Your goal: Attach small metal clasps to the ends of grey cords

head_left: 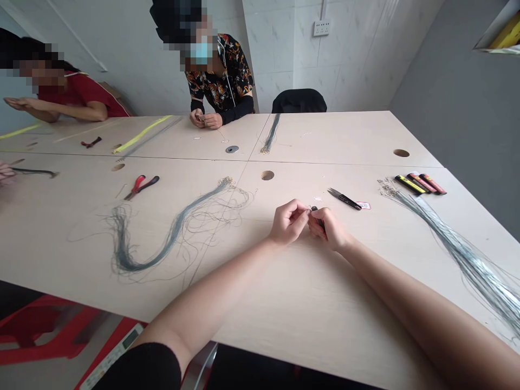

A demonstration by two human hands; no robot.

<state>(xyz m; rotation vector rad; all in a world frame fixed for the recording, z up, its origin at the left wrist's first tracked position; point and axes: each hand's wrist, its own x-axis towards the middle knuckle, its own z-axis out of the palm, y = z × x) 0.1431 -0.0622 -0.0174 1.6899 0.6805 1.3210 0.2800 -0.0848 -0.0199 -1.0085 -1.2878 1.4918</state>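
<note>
Hands [288,222] together above pale tabletop [284,309]

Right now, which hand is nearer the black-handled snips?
Right hand; the snips lie just ahead of it. The left hand is farther off, to the snips' left.

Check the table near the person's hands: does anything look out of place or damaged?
The grey wire bundle left of the left hand looks odd: unlike the straighter bundle on the right, it curves in a U, with loose strands looping off in a tangle near its far end.
</note>
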